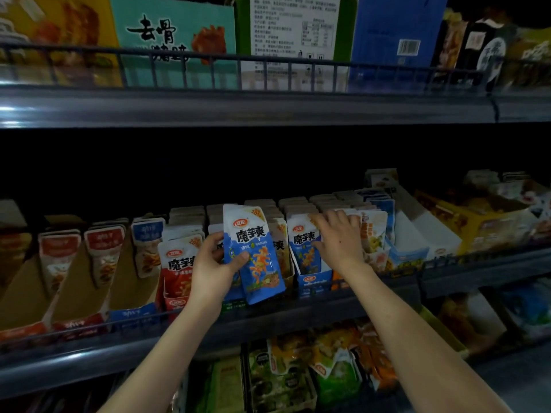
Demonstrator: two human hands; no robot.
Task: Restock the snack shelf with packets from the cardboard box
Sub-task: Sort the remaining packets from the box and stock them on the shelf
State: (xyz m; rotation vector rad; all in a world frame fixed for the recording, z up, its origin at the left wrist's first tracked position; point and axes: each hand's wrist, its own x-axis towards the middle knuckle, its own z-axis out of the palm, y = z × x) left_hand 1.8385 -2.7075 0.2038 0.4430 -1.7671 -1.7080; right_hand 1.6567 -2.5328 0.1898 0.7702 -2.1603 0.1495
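The left hand (213, 265) gripped a glossy blue-and-white packet (253, 242), thumb curled across its front and fingers wrapped behind, holding the flat, round-cornered pouch upright and slightly tilted in front of the middle snack shelf (298, 302), just ahead of the rows stocked there. The pouch's smooth film caught the light, and an orange food picture was printed on its lower half. The right hand (338, 238) lay with fingers spread and nearly straight on the tops of a neighbouring row of matching blue pouches (304, 248), which stood packed on edge in a blue-fronted tray. Left of the held packet stood a red-and-white pouch (176, 263) of the same shape, and further left sat brown cardboard display trays (77, 290) with slanted sides, each partly filled with upright sachets. A dark metal rail edged the shelf front. Above, behind a wire guard, stood a matte teal carton (173, 34); below lay a loose heap of crinkled green and orange packets (328, 359).
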